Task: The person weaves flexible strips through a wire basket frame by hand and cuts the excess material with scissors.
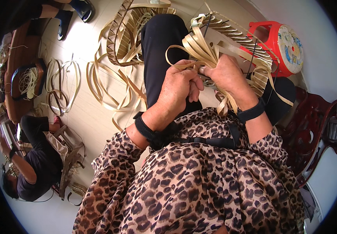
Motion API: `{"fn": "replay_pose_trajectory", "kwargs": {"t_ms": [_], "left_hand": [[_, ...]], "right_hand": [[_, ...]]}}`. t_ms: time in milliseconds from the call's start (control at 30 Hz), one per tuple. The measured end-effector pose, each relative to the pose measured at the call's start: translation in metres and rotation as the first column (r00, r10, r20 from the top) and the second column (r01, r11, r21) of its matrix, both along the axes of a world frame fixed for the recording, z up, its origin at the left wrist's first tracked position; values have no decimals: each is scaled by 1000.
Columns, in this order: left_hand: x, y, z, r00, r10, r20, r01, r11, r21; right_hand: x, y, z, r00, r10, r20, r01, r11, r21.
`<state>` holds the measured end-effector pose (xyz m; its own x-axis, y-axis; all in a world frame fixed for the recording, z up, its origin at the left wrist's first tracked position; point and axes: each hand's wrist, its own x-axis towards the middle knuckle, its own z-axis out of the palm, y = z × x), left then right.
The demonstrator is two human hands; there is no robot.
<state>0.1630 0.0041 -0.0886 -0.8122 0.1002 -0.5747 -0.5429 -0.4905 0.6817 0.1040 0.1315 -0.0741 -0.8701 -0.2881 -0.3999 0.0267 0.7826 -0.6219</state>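
Observation:
My right hand (231,76) is closed round a looped bundle of flat tan weaving strips (199,45), whose lower ends hang out below the fist. Close beside it, my left hand (180,84) has its thumb and forefinger pinched at a single strip that curls out of the bundle; the exact contact is partly hidden by the fingers. Both hands are above my lap, near my dark-trousered knee (162,50). Just beyond the right hand, a partly woven frame (237,29) with pale strips wound along its edge leans over my other leg.
A second woven frame (115,37) and loose strips (110,84) lie on the floor to the left. On the right stand a red plastic stool (268,33) and a carved dark wooden chair (313,124). A seated person (39,167) is at lower left; another person's feet (65,23) show at top left.

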Motion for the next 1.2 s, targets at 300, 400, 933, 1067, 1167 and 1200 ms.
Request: {"fn": "replay_pose_trajectory", "kwargs": {"t_ms": [300, 400, 933, 1067, 1167, 1200], "left_hand": [[-12, -18, -3, 980, -198, 6, 194, 963, 190], [-15, -13, 1, 968, -251, 20, 242, 950, 196], [7, -10, 1, 994, -108, 22, 101, 972, 210], [22, -26, 25, 989, -122, 84, 101, 971, 218], [48, -85, 2, 978, 21, -207, -28, 999, -35], [51, -108, -19, 978, 93, -185, -137, 961, -242]], "right_hand": [[-7, 9, -7, 998, 55, 32, -54, 998, -39], [-8, 18, -15, 996, 80, 24, -78, 994, -72], [3, -1, -4, 1000, -2, 14, 3, 999, -42], [11, 1, 1, 996, -60, 72, 58, 998, 28], [14, 9, 1, 999, 9, -47, -4, 993, 117], [17, 9, 5, 996, 24, -90, -14, 993, 115]]}}
